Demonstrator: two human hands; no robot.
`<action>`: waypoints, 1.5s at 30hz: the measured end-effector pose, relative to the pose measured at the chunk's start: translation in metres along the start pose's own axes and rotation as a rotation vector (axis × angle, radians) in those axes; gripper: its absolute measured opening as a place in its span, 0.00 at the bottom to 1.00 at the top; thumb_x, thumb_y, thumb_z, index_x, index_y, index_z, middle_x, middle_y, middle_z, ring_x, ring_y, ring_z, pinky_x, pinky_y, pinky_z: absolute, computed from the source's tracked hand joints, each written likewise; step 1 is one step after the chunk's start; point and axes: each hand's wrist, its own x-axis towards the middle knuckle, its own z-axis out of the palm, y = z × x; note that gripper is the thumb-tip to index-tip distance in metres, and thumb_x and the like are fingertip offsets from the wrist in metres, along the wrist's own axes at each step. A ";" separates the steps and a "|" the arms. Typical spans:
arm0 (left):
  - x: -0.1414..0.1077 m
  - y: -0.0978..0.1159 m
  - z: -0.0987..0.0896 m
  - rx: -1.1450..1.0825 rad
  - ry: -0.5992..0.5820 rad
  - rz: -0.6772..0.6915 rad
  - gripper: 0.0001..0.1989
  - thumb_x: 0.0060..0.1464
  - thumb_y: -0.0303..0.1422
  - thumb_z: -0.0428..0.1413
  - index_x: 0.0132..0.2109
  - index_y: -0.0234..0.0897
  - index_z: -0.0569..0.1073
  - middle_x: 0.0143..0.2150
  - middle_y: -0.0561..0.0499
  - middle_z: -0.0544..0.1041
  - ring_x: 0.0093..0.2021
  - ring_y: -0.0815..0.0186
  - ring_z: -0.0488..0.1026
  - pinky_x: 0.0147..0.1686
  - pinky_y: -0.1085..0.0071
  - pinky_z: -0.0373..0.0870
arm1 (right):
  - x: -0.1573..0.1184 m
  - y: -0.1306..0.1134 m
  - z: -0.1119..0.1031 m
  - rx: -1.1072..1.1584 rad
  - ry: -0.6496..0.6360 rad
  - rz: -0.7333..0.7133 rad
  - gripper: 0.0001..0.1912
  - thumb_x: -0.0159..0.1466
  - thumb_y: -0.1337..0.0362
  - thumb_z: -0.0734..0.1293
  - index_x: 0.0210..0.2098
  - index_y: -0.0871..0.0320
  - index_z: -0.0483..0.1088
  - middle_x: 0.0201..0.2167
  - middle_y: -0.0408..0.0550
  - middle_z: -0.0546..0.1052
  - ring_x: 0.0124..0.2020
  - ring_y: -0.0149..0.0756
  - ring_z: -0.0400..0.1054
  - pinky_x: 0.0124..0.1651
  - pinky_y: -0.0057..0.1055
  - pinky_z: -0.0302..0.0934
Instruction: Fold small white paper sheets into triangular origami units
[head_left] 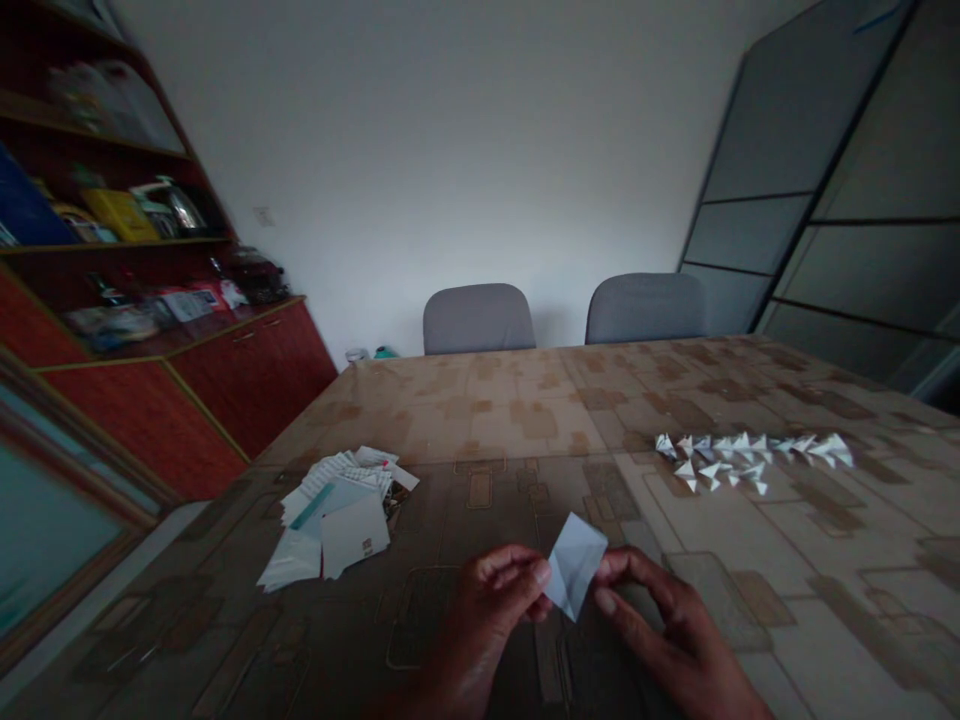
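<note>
My left hand angles up and rightward, thumb laid over curled fingers, pinching the left edge of a folded white paper. My right hand angles in from the other side, index finger and thumb bent toward the paper's right edge; whether they grip it, I cannot tell. Paper sits between both hands, tilted, over the patterned table. Left of my left hand: loose paper pile. Beyond my right hand, rightward: folded paper pieces, two rows.
</note>
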 end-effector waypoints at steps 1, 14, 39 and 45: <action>0.000 -0.002 0.001 -0.004 -0.008 -0.012 0.28 0.34 0.54 0.68 0.31 0.32 0.75 0.25 0.51 0.74 0.26 0.69 0.69 0.30 0.73 0.65 | -0.001 0.001 0.002 0.004 0.002 -0.015 0.07 0.65 0.60 0.63 0.33 0.55 0.71 0.29 0.43 0.77 0.32 0.36 0.74 0.36 0.27 0.68; -0.012 0.003 -0.001 0.349 -0.140 0.410 0.17 0.55 0.35 0.58 0.52 0.38 0.70 0.40 0.48 0.76 0.39 0.64 0.74 0.38 0.70 0.70 | -0.002 0.007 -0.004 -0.139 0.055 -0.061 0.09 0.63 0.64 0.62 0.27 0.56 0.69 0.23 0.43 0.74 0.25 0.35 0.70 0.29 0.26 0.65; -0.023 0.041 0.000 0.671 -0.238 0.710 0.07 0.50 0.21 0.58 0.37 0.35 0.77 0.32 0.50 0.77 0.33 0.68 0.74 0.36 0.76 0.67 | -0.004 -0.004 -0.008 -0.203 0.017 -0.209 0.05 0.62 0.68 0.65 0.30 0.53 0.66 0.25 0.40 0.73 0.26 0.32 0.70 0.28 0.24 0.64; -0.020 0.042 0.001 0.602 -0.147 0.697 0.05 0.50 0.23 0.59 0.30 0.35 0.76 0.27 0.52 0.77 0.29 0.70 0.74 0.32 0.78 0.66 | -0.006 -0.008 -0.011 -0.071 0.023 -0.105 0.07 0.66 0.63 0.62 0.31 0.53 0.67 0.24 0.40 0.72 0.26 0.31 0.70 0.29 0.22 0.65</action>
